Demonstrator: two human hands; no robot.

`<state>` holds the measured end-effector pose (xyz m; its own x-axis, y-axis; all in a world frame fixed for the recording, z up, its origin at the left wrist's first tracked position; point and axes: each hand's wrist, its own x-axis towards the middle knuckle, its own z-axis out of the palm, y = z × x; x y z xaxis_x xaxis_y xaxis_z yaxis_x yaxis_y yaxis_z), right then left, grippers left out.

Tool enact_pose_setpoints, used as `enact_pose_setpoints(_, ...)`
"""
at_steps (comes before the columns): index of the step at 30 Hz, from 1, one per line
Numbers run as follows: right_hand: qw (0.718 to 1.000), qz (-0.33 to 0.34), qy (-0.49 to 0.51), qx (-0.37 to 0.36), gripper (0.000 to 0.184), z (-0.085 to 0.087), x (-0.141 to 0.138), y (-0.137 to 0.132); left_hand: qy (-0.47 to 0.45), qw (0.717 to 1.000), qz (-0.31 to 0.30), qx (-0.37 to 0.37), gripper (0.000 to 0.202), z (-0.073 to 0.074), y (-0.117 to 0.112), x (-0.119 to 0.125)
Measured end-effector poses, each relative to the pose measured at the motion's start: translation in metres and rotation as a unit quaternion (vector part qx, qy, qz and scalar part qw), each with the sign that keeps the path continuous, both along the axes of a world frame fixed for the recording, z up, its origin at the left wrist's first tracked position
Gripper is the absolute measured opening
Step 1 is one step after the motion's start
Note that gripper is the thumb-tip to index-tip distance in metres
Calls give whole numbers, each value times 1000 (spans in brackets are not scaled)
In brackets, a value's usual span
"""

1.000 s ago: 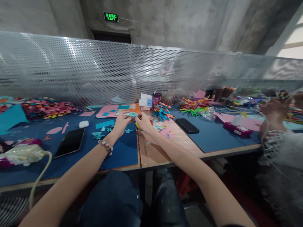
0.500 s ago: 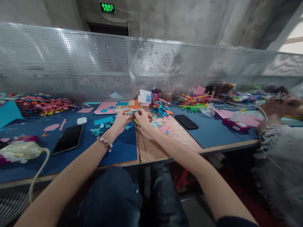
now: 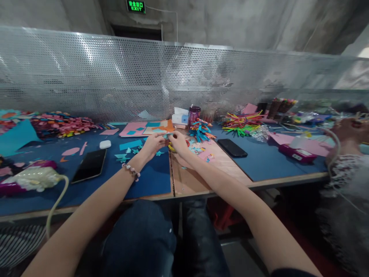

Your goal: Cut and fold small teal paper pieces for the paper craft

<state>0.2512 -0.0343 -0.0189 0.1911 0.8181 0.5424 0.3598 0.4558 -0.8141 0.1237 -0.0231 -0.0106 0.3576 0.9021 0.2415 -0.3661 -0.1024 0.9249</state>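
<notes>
My left hand (image 3: 152,145) and my right hand (image 3: 179,144) meet above the middle of the table, fingers pinched together on a small teal paper piece (image 3: 166,136) held between them. A bead bracelet (image 3: 131,171) circles my left wrist. Teal paper scraps (image 3: 127,152) lie on the blue mat (image 3: 150,179) just left of my hands. Yellow-handled scissors (image 3: 172,147) show partly under my right hand. A spiky teal and orange paper shape (image 3: 200,131) stands right of my hands.
Two black phones (image 3: 90,165) (image 3: 232,147) lie on the mats, with a white case (image 3: 105,144) beside the left one. Pink and orange sheets (image 3: 144,129), a tissue box (image 3: 179,117) and a dark cup (image 3: 194,114) stand behind. A glue gun (image 3: 31,179) lies left. Another person (image 3: 348,161) sits right. Perforated metal screen (image 3: 115,77) backs the table.
My hands stay together on the paper piece with only small finger shifts. The view has drifted slightly, first down and left, then back to the right.
</notes>
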Motion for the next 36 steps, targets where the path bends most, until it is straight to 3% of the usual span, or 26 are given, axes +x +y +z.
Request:
enact_pose_setpoints(5, 999, 23, -29, -3, 17, 3, 8, 1, -7, 998, -37, -49, 25, 4, 1, -3)
enact_pose_setpoints(11, 997, 16, -70, 29, 17, 5, 7, -3, -7, 999, -38, -21, 21, -2, 4, -5)
enact_pose_setpoints(19, 995, -6, -52, 88, 23, -1, 10, -1, -11, 998, -46, -49, 21, -4, 6, -6)
enact_pose_setpoints(25, 980, -8, -146, 137, 9, 2, 14, -2, -21, 996, -42, -74, 15, -4, 7, -7)
enact_pose_setpoints(31, 975, -15, -158, 153, 15, 4, 11, -8, -38, 998, -32, -47, 12, -4, 8, -7)
enact_pose_setpoints(36, 982, -55, -124, 131, 22, 4, 5, -12, 4, 1000, -11, -26, 14, -4, 5, -6)
